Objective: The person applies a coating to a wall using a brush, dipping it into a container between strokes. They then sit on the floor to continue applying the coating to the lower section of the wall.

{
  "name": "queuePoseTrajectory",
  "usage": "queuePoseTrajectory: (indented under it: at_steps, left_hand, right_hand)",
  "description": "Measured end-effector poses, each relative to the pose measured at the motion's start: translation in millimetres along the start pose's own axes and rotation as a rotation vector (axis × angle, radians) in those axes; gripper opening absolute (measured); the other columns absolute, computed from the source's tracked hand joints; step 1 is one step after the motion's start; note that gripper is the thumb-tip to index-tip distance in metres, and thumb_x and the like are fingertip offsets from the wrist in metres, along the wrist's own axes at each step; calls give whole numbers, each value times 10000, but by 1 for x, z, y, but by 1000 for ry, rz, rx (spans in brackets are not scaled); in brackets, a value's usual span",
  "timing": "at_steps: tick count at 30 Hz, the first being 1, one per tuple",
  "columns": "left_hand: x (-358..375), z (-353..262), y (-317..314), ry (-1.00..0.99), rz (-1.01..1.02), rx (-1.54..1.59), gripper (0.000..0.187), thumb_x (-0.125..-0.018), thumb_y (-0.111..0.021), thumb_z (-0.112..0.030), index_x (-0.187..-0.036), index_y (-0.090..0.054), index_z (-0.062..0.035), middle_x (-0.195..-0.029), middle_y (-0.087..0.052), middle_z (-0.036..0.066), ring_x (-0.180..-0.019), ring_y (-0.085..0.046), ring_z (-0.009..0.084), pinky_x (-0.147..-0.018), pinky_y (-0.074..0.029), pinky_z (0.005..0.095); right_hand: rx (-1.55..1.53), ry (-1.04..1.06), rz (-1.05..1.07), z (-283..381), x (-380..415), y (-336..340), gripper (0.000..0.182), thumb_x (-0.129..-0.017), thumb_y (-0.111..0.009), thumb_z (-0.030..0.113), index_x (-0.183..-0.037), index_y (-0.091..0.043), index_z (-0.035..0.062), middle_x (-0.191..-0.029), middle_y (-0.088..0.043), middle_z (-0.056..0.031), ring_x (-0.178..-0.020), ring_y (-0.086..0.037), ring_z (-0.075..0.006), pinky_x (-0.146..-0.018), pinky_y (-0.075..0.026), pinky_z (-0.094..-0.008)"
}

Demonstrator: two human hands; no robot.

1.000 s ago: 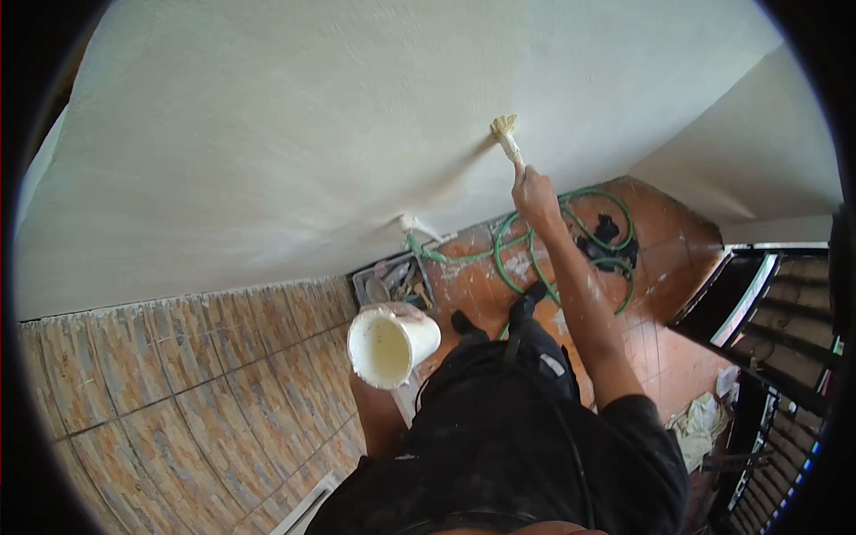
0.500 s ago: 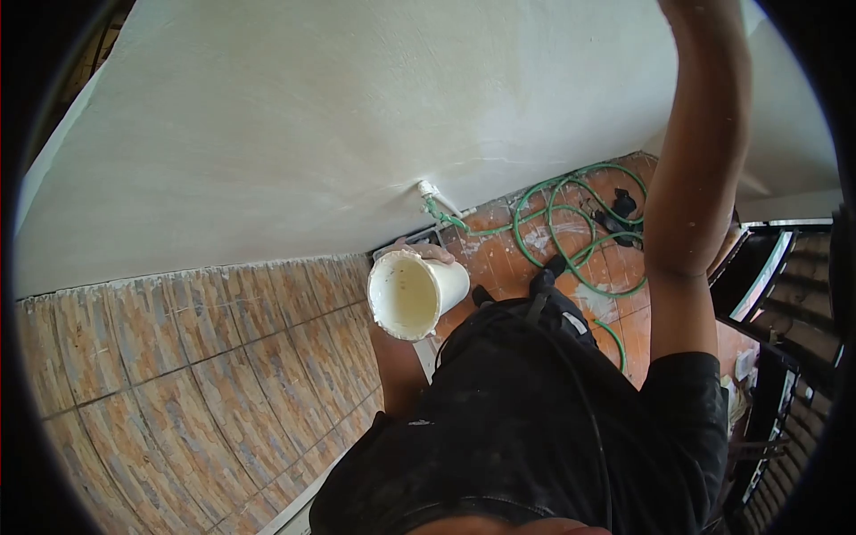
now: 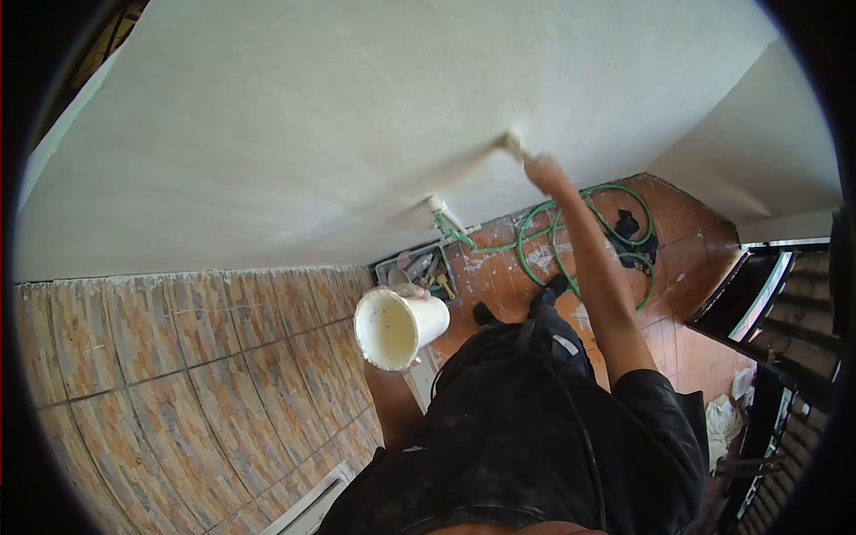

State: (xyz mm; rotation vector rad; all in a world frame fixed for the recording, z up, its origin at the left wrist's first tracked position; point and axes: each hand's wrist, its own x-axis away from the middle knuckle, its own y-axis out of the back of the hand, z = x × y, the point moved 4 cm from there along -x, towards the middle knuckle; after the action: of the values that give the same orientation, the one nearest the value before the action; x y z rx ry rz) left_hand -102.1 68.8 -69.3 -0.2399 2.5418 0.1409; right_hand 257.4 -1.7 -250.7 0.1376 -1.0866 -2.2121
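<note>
A white bucket (image 3: 432,319) of pale, whitish liquid is held tilted toward me by my left hand (image 3: 410,291), whose fingers show over its far side. My right hand (image 3: 546,171) is closed around the handle of a paintbrush (image 3: 512,144), a little blurred by motion. The bristles meet the pale wall (image 3: 339,116), above and to the right of a white tap (image 3: 435,205).
A green hose (image 3: 526,259) runs from the tap and coils over orange floor tiles. Beyond my feet lies a dark cloth (image 3: 629,234). A tray of tools (image 3: 382,273) stands by the wall. Patterned tiles (image 3: 205,357) are at left, a dark metal grille (image 3: 802,312) at right.
My right arm has come down from the top of the view, bringing the brush onto the wall. The bucket has shifted slightly left and down in view, and the tool tray now shows.
</note>
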Motion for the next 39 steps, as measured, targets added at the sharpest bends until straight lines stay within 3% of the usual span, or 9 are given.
queuePoseTrajectory:
  at_steps: [2, 7, 10, 15, 21, 24, 26, 32, 39]
  left_hand:
    - [8, -1, -3, 0, -192, 86, 1085, -506, -831, -382, -1338, -227, -36, -1178, -441, 253, -1050, -491, 360, -858, -409, 496]
    - [-9, -11, -13, 11, -222, 157, 958, -549, -831, -363, -1304, -309, -89, -1127, -516, 137, -1047, -499, 267, -927, -376, 435]
    - [-11, -1, -8, 136, -253, 82, 1025, -538, -843, -337, -1325, -263, -27, -1104, -529, 136, -1025, -509, 237, -897, -399, 377]
    - [1, 26, -4, 248, -384, -29, 977, -536, -845, -328, -1299, -309, -37, -1087, -541, 125, -998, -529, 219, -856, -436, 362]
    - [4, 21, -11, 282, -421, -51, 846, -571, -818, -341, -1249, -400, -56, -1176, -465, 153, -1111, -460, 286, -946, -374, 450]
    - [17, 22, -8, 182, -389, -59, 857, -588, -802, -349, -1260, -369, -41, -1159, -469, 188, -1081, -477, 322, -911, -401, 454]
    - [25, 10, -10, 215, -428, -64, 839, -595, -796, -372, -1248, -382, -46, -1154, -474, 178, -1080, -478, 315, -911, -402, 454]
    - [33, -4, -4, 240, -484, -33, 794, -609, -784, -431, -1218, -424, -69, -1130, -508, 109, -1089, -473, 279, -979, -315, 493]
    - [53, -19, 12, 240, -482, -36, 1021, -519, -847, -227, -1345, -266, -80, -1141, -498, 103, -1043, -502, 192, -836, -448, 328]
  right_hand:
    - [-445, -186, 127, 69, 29, 90, 253, -828, -489, 208, -742, -587, -9, -489, -458, -56, -395, -454, -152, -343, -354, -328]
    - [70, 485, -429, 130, 39, 243, 345, -885, -428, 262, -740, -577, -13, -550, -487, -145, -484, -476, -222, -462, -378, -364]
    - [-467, 410, -631, 233, 114, 282, 521, -927, -356, 446, -588, -426, 56, -458, -322, 40, -397, -332, -77, -377, -300, -284]
    - [-324, 200, -498, 136, 59, 129, 506, -917, -339, 350, -740, -558, -71, -713, -513, -324, -720, -532, -470, -641, -410, -475]
    - [245, 178, 284, -30, 32, -99, 384, -895, -333, 293, -1009, -572, 15, -845, -571, -324, -842, -549, -475, -752, -433, -506]
    - [236, 344, 11, 6, 26, -80, 315, -886, -424, 221, -850, -601, -38, -646, -589, -230, -652, -595, -359, -536, -461, -430]
    - [-255, -172, 273, 91, 36, 16, 353, -869, -513, 319, -709, -592, 15, -502, -488, -55, -383, -438, -154, -348, -333, -313]
    - [-438, 355, -337, 229, 93, 211, 478, -920, -369, 438, -640, -487, 69, -490, -380, 38, -382, -323, -73, -351, -262, -265]
    - [-119, 267, -601, 178, 76, 67, 489, -918, -316, 329, -755, -593, -39, -720, -560, -303, -759, -524, -492, -665, -421, -517]
